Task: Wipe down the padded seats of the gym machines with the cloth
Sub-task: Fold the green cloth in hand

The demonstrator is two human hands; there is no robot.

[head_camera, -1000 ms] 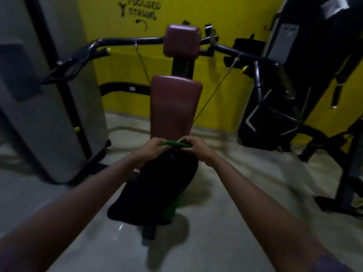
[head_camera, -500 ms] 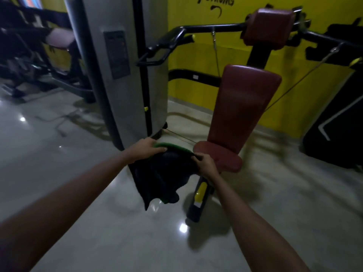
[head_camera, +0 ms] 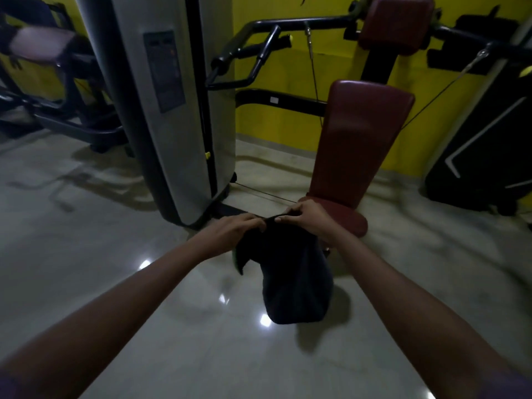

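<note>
A dark cloth (head_camera: 293, 272) with a green edge hangs down in front of me. My left hand (head_camera: 230, 231) and my right hand (head_camera: 306, 218) pinch its top edge, close together. Just behind my right hand is the maroon padded seat (head_camera: 349, 218) of a gym machine. Its maroon backrest (head_camera: 359, 139) rises above it, with a maroon head pad (head_camera: 398, 23) at the top. The cloth hangs in front of the seat's near left part and hides it.
A tall grey weight-stack housing (head_camera: 172, 110) stands left of the seat, with black handle bars (head_camera: 259, 50) reaching out. Thin cables (head_camera: 313, 67) run beside the backrest. Another black machine (head_camera: 483, 145) stands at the right, and a further bench (head_camera: 43, 47) at far left. The floor is glossy.
My view has swung left and closer. The cloth has been gathered narrower and hangs longer, my two hands have come closer together, and the seat lies right behind my right hand.
</note>
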